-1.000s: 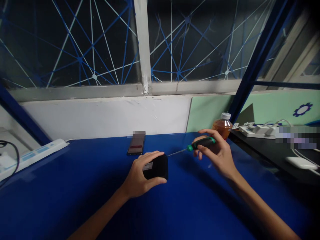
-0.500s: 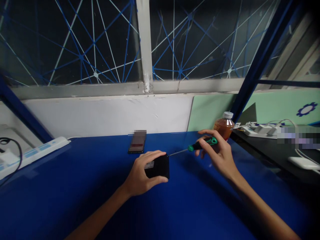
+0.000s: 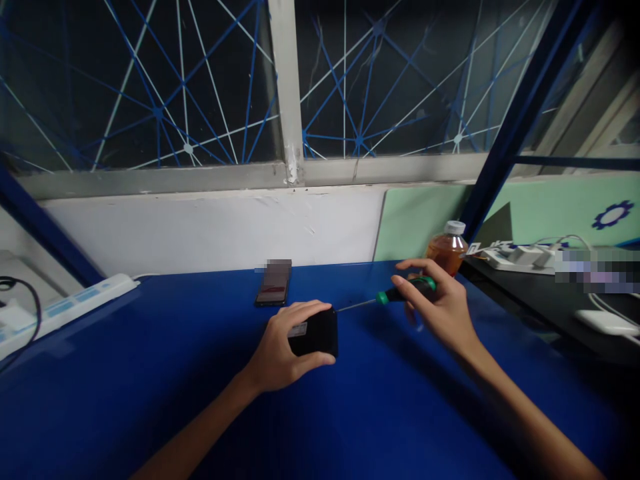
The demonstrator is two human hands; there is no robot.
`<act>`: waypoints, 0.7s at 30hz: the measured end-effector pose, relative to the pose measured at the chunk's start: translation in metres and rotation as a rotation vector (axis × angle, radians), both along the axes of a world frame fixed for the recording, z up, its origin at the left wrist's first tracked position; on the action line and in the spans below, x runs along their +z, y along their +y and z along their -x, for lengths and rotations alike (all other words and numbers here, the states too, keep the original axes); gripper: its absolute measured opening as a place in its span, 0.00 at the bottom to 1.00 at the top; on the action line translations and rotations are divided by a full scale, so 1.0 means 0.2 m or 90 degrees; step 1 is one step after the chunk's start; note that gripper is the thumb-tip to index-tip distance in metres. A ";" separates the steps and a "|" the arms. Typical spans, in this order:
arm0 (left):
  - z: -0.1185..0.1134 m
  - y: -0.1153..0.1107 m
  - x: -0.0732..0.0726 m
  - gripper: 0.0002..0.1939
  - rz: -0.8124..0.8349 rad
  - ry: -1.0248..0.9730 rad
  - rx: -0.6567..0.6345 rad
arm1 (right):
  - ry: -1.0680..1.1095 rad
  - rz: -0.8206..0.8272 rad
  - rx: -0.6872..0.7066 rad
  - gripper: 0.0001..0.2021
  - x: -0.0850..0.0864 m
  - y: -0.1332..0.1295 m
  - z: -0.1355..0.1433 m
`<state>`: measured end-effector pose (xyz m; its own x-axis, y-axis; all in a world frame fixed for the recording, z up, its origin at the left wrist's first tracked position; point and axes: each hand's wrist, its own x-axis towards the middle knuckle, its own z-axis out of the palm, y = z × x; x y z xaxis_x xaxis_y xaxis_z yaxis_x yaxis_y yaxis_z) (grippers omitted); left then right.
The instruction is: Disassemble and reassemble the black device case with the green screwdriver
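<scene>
A small black box-shaped device (image 3: 320,333) with a pale label lies on the blue table, and my left hand (image 3: 283,347) is wrapped round its left part, fingers along the far edge and thumb along the near one. In my right hand (image 3: 440,300) is a screwdriver (image 3: 406,291) with a green and black handle, pinched between thumb and fingers. Its thin metal shaft points left, and the tip meets the device's far right corner. Whether a screw sits at that corner is too small to tell.
A phone (image 3: 274,283) lies behind the device. Beyond my right hand stands a bottle (image 3: 447,248) of amber drink. White power strips lie at the left (image 3: 75,308) and right (image 3: 530,261), with cables. Below the window runs a white wall (image 3: 215,230).
The fingers of my right hand have shifted round the screwdriver handle, which appears slightly turned. The device and my left hand keep their places; the view has moved slightly.
</scene>
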<state>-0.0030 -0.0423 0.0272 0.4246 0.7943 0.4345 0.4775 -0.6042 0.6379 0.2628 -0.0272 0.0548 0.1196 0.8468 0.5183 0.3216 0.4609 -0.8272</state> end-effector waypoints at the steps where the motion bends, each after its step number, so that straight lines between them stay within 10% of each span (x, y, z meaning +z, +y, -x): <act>1: 0.00 0.00 0.00 0.32 0.001 -0.002 0.000 | 0.018 -0.006 0.021 0.14 0.00 0.00 0.00; 9: 0.00 0.01 0.00 0.32 0.013 -0.010 -0.001 | 0.093 -0.019 0.149 0.16 0.00 0.02 -0.02; 16: 0.00 0.01 0.00 0.32 0.001 -0.004 0.000 | -0.015 -0.032 0.003 0.10 -0.02 0.00 -0.01; 21: -0.01 0.01 0.01 0.31 -0.007 -0.006 0.000 | 0.058 -0.052 0.140 0.14 -0.03 0.00 0.00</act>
